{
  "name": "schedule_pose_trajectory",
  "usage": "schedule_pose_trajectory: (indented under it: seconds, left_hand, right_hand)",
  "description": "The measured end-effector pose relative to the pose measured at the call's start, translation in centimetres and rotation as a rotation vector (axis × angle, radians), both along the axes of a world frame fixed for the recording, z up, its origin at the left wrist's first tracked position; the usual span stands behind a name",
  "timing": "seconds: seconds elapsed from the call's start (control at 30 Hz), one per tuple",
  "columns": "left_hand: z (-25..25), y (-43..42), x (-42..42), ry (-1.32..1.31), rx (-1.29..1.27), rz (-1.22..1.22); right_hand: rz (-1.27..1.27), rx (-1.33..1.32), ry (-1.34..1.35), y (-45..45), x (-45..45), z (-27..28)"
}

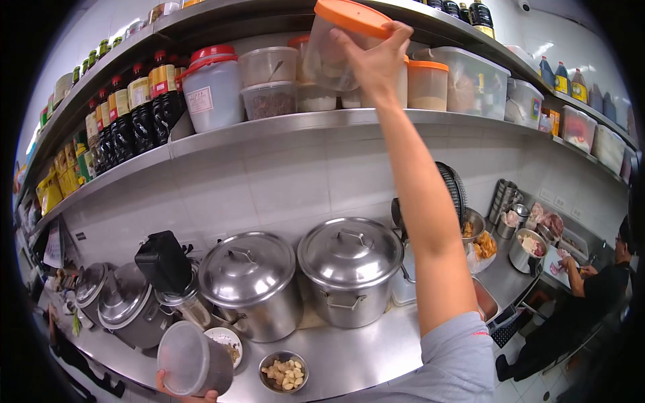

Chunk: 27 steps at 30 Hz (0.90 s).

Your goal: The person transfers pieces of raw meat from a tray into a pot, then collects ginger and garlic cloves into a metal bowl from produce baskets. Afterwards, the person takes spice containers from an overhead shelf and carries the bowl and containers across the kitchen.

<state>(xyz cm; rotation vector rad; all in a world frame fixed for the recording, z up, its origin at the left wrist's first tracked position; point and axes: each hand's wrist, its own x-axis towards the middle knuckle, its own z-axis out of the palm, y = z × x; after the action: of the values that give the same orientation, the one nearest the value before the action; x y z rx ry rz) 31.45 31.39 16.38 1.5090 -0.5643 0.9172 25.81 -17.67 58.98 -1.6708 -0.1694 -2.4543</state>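
Note:
My right hand is raised to the shelf, its fingers wrapped round a clear plastic container with an orange lid, which is tilted. Low at the left, my left hand grips a round plastic tub with a translucent lid; only some fingertips show round its edge. Just behind that tub is a white bowl with small pieces in it. To its right a metal bowl of pale cloves or chunks rests on the steel counter.
Two large lidded steel pots stand against the wall, with rice cookers to their left. Dark bottles and tubs line the steel shelf. At the right, a person in dark clothes works over meat.

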Motion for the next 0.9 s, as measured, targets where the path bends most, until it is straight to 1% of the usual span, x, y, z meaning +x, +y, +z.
schedule_pose_trajectory:
  seconds: [0.03, 0.07, 0.13, 0.17, 0.23, 0.27, 0.3, 0.33, 0.37, 0.4, 0.43, 0.47, 0.53, 0.57, 0.63, 0.67, 0.73, 0.8, 0.83, 0.87, 0.9]
  left_hand:
    - [-0.2, 0.4, -0.1, 0.106, -0.038, 0.017]
    - [-0.5, 0.8, 0.1, 0.112, -0.036, 0.018]
    - [-1.0, 1.3, 0.3, -0.038, -0.025, 0.027]
    - [-0.3, -0.2, 0.2, 0.122, -0.149, -0.161]
    - [-1.9, 0.0, 1.4, 0.093, -0.115, -0.137]
    - [-3.1, -0.3, 1.7, 0.123, -0.144, -0.135]
    - [-3.9, -1.0, 2.0, 0.137, -0.146, -0.151]
    - [-9.7, 1.3, 4.6, 0.325, -0.193, -0.395]
    - [-2.8, -3.2, 0.9, 0.237, -0.151, -0.262]
    - [-3.0, -3.8, 0.9, 0.226, -0.122, -0.270]
    - [-0.8, -5.5, -0.3, 0.271, -0.180, -0.394]
    - [-0.6, -6.2, -0.7, 0.295, -0.170, -0.458]
    - [-2.0, -7.1, -0.7, 0.284, -0.067, -0.494]
    - [-2.8, -7.2, -1.6, 0.318, -0.046, -0.491]
    - [-3.5, -8.7, -2.0, 0.391, -0.041, -0.554]
    - [-4.4, -8.8, -2.0, 0.402, -0.032, -0.575]
    - [-6.7, -9.0, -2.5, 0.413, 0.071, -0.533]
    - [-7.7, -10.6, -3.6, 0.487, 0.065, -0.588]
    - [-8.1, -11.4, -4.1, 0.538, 0.038, -0.605]
    - [-8.7, -12.0, -4.6, 0.534, 0.043, -0.619]
    - [-9.5, -12.6, -5.2, 0.511, 0.171, -0.587]
  right_hand:
    - [-0.115, -0.001, 0.014, 0.3, -1.3, 0.0]
    - [-0.115, 0.000, 0.020, 0.8, -2.8, -0.4]
    - [0.263, 0.034, 0.279, 3.0, -6.0, -2.2]
    - [0.381, 0.051, 0.358, 4.7, -7.6, -3.7]
    - [0.324, 0.133, 0.464, 5.7, -10.3, -7.0]
    - [0.266, 0.171, 0.521, 5.3, -11.8, -9.2]
    - [0.290, 0.179, 0.545, 5.5, -13.0, -11.8]
    - [0.313, 0.188, 0.568, 5.8, -14.2, -14.3]
    - [0.246, 0.247, 0.638, 6.6, -15.8, -17.2]
    - [0.319, 0.230, 0.698, 7.0, -16.3, -20.4]
    - [0.391, 0.216, 0.758, 7.4, -16.7, -23.4]
    - [0.427, 0.313, 0.754, 8.9, -16.4, -26.3]
    - [0.424, 0.360, 0.905, 8.0, -17.8, -33.1]
    - [0.476, 0.497, 0.957, 8.3, -18.5, -36.9]
    - [0.523, 0.624, 0.986, 8.6, -18.6, -44.4]
    - [0.523, 0.634, 0.985, 9.4, -18.4, -48.3]
    - [0.521, 0.663, 0.928, 11.6, -17.6, -55.3]
    - [0.355, 0.670, 1.104, 13.0, -17.4, -59.7]
    - [0.341, 0.686, 1.098, 13.7, -17.4, -61.5]
    - [0.312, 0.681, 1.143, 14.3, -17.4, -62.8]
    - [0.281, 0.668, 1.183, 14.6, -17.2, -63.6]
